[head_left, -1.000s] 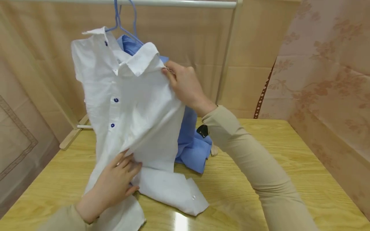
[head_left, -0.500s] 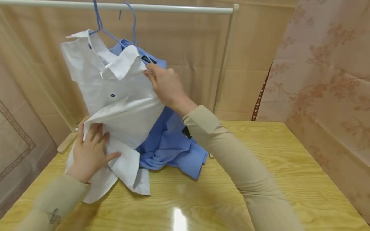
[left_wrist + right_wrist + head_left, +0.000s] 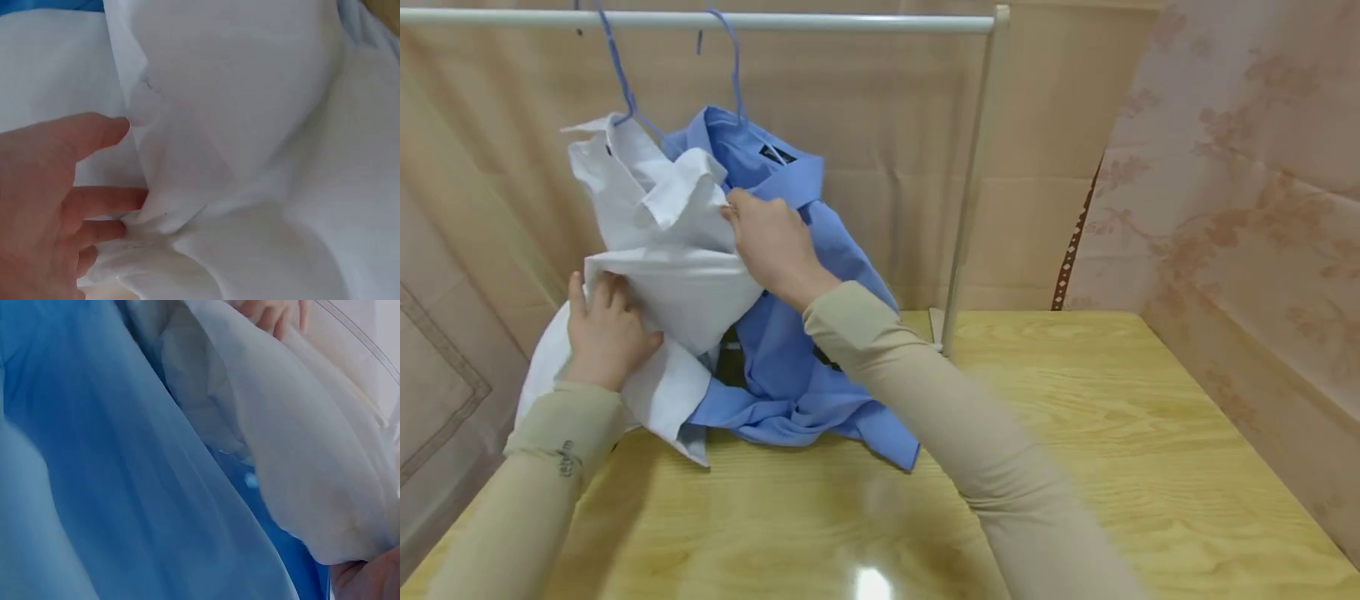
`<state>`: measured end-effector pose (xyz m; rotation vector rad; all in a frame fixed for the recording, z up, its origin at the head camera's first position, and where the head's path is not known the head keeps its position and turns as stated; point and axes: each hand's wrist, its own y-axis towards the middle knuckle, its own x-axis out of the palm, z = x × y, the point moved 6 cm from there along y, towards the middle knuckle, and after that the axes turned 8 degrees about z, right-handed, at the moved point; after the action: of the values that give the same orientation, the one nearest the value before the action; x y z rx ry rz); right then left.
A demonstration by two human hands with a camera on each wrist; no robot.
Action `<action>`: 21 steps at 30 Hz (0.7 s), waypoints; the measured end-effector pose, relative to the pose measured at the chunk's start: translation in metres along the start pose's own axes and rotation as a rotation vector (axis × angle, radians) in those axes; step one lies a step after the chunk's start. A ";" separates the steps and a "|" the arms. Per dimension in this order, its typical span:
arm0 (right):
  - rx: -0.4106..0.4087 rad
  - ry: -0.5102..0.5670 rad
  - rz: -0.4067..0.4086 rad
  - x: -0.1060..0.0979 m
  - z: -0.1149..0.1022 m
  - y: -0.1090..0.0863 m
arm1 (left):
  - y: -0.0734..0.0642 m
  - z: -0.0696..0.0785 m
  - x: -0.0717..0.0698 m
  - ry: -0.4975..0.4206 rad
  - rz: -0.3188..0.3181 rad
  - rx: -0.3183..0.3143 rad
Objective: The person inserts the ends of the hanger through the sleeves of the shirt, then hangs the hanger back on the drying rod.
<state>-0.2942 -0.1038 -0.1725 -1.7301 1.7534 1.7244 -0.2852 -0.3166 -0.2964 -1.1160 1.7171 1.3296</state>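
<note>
A white button-up shirt hangs on a blue hanger, its front bunched into a fold. My right hand pinches the shirt's shoulder edge beside the collar. Lower on the left, my left hand presses against the front with spread fingers, their tips under the fold. In the left wrist view those fingers touch the white cloth without gripping it. Behind and to the right hangs a blue shirt on a second blue hanger; its lower part lies on the table. Only part of the right hand shows in its wrist view.
A white rail runs across the top, with an upright post at its right end. The wooden table extends to the right and front. Patterned curtain cloth hangs at the right side.
Both hands have moved left and the white shirt has shifted left with them, uncovering more of the blue shirt. The left hand has gone from the lower front to under the fold.
</note>
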 end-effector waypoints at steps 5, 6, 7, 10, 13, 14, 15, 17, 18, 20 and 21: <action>0.051 -0.009 -0.068 0.026 -0.002 -0.011 | -0.006 0.003 0.022 -0.074 -0.037 0.005; 0.055 0.003 -0.065 0.028 -0.002 -0.012 | -0.007 0.003 0.025 -0.079 -0.039 0.004; 0.057 0.013 -0.060 0.029 -0.002 -0.013 | -0.008 0.003 0.028 -0.078 -0.043 0.004; 0.064 0.044 -0.042 0.029 -0.004 -0.014 | -0.010 0.003 0.032 -0.070 -0.048 0.002; 0.077 0.116 -0.055 0.028 -0.004 -0.017 | -0.013 0.006 0.031 -0.087 -0.046 -0.018; 0.082 0.144 -0.060 0.028 -0.004 -0.019 | -0.015 0.007 0.030 -0.097 -0.048 -0.029; 0.085 0.182 -0.068 0.028 -0.004 -0.022 | -0.017 0.010 0.028 -0.105 -0.049 -0.041; 0.084 0.260 -0.079 0.029 -0.003 -0.029 | -0.021 0.015 0.024 -0.136 -0.061 -0.083; 0.075 0.292 -0.077 0.028 -0.003 -0.033 | -0.023 0.019 0.021 -0.145 -0.065 -0.101; 0.057 0.366 -0.095 0.028 -0.001 -0.042 | -0.026 0.026 0.013 -0.171 -0.074 -0.142; 0.049 0.405 -0.110 0.029 0.001 -0.047 | -0.028 0.031 0.009 -0.174 -0.080 -0.156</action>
<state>-0.2696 -0.1050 -0.2215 -2.2282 1.7817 1.3441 -0.2630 -0.2916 -0.3226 -1.1072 1.4495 1.4850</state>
